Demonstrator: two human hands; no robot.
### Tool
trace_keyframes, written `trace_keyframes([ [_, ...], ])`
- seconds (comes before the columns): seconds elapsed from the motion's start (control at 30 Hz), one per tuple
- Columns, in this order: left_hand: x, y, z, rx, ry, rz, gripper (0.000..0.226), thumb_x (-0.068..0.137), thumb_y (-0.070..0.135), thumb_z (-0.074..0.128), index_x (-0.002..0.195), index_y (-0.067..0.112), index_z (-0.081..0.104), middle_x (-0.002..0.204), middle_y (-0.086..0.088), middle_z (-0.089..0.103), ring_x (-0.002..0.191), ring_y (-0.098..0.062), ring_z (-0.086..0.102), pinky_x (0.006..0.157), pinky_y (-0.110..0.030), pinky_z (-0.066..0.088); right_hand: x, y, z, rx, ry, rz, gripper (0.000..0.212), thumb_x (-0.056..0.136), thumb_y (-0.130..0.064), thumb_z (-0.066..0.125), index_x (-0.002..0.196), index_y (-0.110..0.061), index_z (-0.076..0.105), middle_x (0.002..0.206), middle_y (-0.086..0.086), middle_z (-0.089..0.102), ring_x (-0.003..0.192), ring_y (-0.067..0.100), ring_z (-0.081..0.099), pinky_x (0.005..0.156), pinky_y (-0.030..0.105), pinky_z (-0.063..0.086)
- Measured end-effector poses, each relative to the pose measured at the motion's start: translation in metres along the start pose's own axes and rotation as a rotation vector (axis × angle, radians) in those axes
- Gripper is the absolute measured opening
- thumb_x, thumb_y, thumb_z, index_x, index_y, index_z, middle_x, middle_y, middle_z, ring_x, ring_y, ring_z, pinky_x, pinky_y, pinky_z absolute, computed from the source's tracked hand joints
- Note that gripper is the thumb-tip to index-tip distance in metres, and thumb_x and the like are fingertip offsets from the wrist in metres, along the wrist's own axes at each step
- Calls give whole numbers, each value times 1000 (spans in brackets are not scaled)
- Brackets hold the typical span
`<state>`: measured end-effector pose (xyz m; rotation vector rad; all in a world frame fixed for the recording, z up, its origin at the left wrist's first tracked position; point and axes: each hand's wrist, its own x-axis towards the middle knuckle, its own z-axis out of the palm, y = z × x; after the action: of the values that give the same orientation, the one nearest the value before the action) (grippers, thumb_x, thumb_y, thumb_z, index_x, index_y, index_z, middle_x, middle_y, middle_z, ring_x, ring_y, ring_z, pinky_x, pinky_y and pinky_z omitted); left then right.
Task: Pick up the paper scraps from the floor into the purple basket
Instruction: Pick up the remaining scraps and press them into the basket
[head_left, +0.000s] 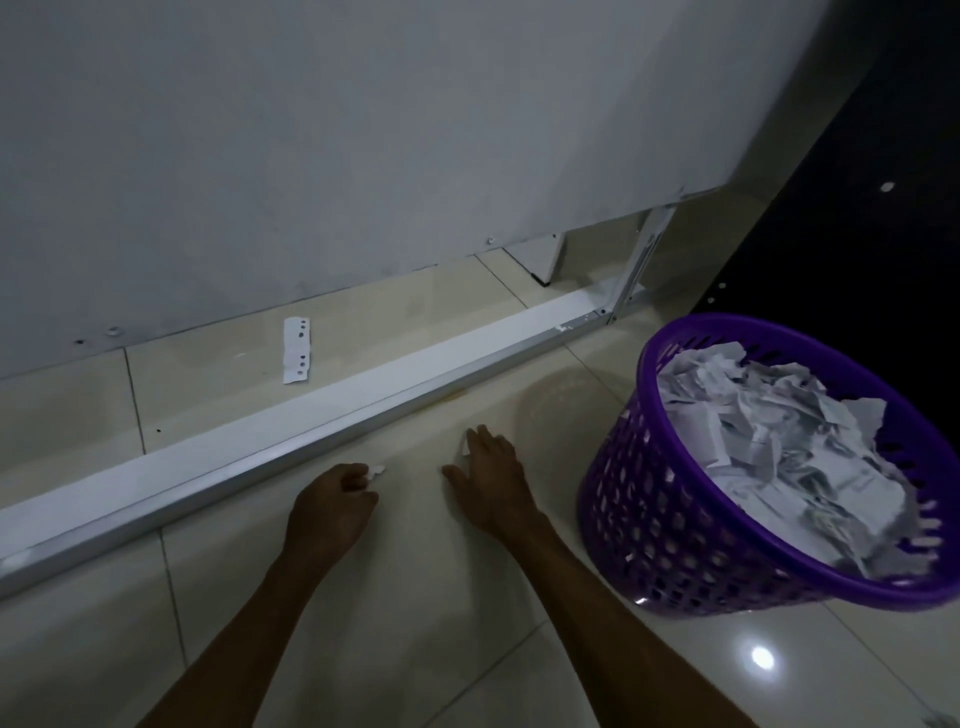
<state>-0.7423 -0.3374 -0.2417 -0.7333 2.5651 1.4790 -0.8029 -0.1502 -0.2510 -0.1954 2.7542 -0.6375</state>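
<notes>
The purple basket (675, 499) stands on the tiled floor at the right, filled with white paper scraps (769, 441). My left hand (332, 506) is low over the floor near the white bar, its curled fingers pinching a small white scrap (375, 471). My right hand (488, 473) lies to the right of it, fingers stretched towards another small scrap (466, 451) at its fingertips; the grip is hidden. A longer white strip with punched holes (296, 351) lies on the floor beyond the bar, under the white panel.
A white metal bar (322, 410) runs diagonally across the floor in front of my hands. Behind it hangs a large white panel (363, 135) on a metal leg (636, 265). A dark area lies at the far right.
</notes>
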Motion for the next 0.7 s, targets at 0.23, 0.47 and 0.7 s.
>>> trace_keyframes([
  [0.23, 5, -1, 3, 123, -89, 133, 29, 90, 19, 64, 118, 24, 70, 121, -1, 68, 114, -20, 60, 96, -29, 45, -15, -25, 45, 82, 70, -204, 69, 100, -40, 52, 156, -14, 23, 163, 8, 19, 150, 24, 14, 120, 34, 12],
  [0.47, -2, -5, 4, 85, -136, 218, 27, 91, 24, 64, 117, 19, 70, 120, -5, 68, 116, -22, 59, 92, -21, 36, -13, -37, 65, 187, 263, -233, 21, 96, -30, 56, 106, -21, 73, 100, 2, 71, 101, 24, 59, 84, 24, 41],
  [0.7, -8, -16, 2, 79, -119, 219, 25, 94, 10, 57, 114, 18, 71, 118, -4, 69, 110, -18, 60, 90, -19, 37, -19, -49, 51, 184, 242, -86, 24, 96, -17, 57, 111, -24, 74, 104, 6, 64, 95, 20, 61, 77, 22, 47],
])
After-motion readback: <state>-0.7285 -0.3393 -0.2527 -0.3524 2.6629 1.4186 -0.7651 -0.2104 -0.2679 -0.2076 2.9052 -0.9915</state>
